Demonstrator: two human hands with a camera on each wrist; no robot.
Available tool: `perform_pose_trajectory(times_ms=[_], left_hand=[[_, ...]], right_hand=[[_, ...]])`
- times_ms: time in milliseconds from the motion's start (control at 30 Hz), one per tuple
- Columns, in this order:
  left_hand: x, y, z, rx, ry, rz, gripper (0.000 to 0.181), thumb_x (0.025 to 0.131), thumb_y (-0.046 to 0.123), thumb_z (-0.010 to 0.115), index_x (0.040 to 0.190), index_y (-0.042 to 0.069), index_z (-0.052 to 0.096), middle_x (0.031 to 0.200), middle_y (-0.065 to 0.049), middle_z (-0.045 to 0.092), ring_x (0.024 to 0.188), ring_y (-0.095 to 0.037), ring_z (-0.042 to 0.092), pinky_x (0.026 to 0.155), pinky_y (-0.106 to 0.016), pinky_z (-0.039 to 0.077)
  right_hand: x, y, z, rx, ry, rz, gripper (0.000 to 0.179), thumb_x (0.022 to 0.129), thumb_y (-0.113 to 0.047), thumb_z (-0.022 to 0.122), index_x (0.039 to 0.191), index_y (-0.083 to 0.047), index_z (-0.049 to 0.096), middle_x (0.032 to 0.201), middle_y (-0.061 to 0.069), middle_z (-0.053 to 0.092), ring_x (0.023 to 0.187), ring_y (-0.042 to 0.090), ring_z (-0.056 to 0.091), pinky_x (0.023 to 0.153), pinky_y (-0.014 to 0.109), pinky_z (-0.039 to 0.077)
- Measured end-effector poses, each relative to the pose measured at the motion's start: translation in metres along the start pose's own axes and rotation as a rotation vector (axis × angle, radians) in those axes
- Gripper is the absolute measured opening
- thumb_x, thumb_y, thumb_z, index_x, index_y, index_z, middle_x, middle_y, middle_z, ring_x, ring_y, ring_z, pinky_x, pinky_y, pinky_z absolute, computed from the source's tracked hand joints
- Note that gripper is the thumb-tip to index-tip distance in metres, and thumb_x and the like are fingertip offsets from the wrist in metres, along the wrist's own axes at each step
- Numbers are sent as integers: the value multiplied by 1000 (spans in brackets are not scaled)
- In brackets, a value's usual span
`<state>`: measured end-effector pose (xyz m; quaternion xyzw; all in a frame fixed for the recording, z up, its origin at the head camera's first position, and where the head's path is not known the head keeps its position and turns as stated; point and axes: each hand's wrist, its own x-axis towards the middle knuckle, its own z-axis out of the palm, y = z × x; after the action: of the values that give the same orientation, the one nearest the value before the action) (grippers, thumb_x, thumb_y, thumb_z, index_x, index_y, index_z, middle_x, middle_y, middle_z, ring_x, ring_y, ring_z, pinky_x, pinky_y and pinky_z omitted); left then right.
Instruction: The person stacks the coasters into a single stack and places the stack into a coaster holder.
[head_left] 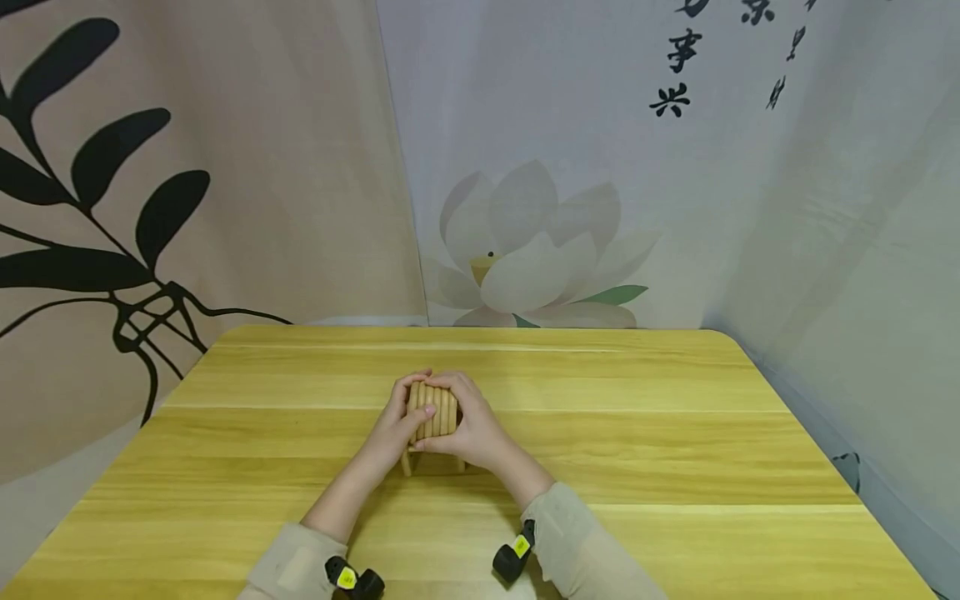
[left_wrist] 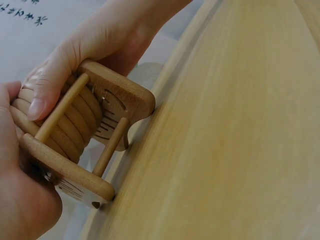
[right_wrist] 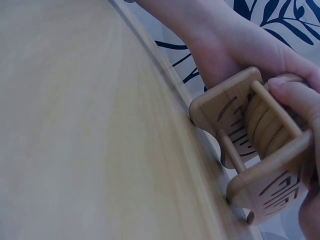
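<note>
A small wooden rack (left_wrist: 124, 92) has two side panels with cut slots, joined by dowels. A row of round wooden discs (head_left: 433, 421), which look like coasters, stands on edge between the panels. My left hand (head_left: 396, 427) grips the left side of the rack, its thumb lying over the discs. My right hand (head_left: 482, 429) holds the right side, its thumb across the front near a dowel (left_wrist: 62, 107). Both hands' fingers curve round the back and are partly hidden. The rack's feet appear to touch the table in both wrist views.
A wood-grain table (head_left: 660, 450) with rounded far corners lies under my hands. Behind it hang curtains printed with dark leaves (head_left: 112, 154), a lotus (head_left: 536, 250) and written characters. A black wrist camera (head_left: 513, 554) sits at each sleeve.
</note>
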<state>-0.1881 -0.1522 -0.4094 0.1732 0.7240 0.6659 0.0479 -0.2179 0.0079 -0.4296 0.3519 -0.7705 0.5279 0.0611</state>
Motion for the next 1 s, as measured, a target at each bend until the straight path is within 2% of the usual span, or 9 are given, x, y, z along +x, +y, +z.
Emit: perform_pose_trajectory(times_ms=[133, 233, 500, 633, 900, 1000], left_hand=[[4, -15, -2, 44, 28, 2, 50, 92, 29, 51, 135, 19, 26, 144, -3, 17, 119, -31, 35, 86, -44, 42], [4, -18, -1, 88, 47, 6, 54, 90, 35, 53, 135, 20, 28, 147, 3, 9, 126, -28, 27, 91, -45, 38], [3, -18, -1, 87, 46, 30, 49, 91, 33, 53, 131, 16, 30, 147, 5, 13, 129, -25, 22, 94, -45, 34], [2, -14, 0, 74, 36, 25, 47, 91, 29, 53, 129, 13, 30, 147, 2, 14, 129, -25, 23, 94, -44, 35], [-4, 8, 5, 62, 28, 23, 46, 93, 18, 50, 130, 2, 27, 147, -7, 13, 127, -30, 24, 94, -45, 35], [-5, 10, 6, 65, 26, 19, 48, 93, 17, 50, 130, 0, 26, 147, -8, 12, 125, -31, 28, 92, -43, 37]], right_hand=[[1, 0, 0, -18, -9, -13, 72, 62, -32, 81, 123, -23, 44, 124, -9, 41, 113, 11, 39, 92, 34, 37], [1, 0, 0, -30, -15, -15, 70, 64, -34, 80, 123, -21, 45, 125, -9, 41, 116, 11, 37, 95, 36, 33], [1, -2, 0, 17, 5, 55, 70, 63, -34, 81, 121, -20, 44, 127, -6, 39, 114, 13, 40, 92, 34, 38], [0, -1, 0, 2, 21, 47, 69, 63, -32, 81, 120, -18, 44, 127, -3, 40, 115, 15, 40, 93, 35, 37], [-1, -3, -1, -33, 32, 27, 69, 64, -35, 80, 120, -17, 45, 129, 0, 40, 120, 15, 36, 98, 40, 30], [-2, -4, -1, -27, 35, 24, 69, 64, -35, 80, 120, -16, 45, 129, 1, 40, 119, 15, 37, 97, 40, 33]])
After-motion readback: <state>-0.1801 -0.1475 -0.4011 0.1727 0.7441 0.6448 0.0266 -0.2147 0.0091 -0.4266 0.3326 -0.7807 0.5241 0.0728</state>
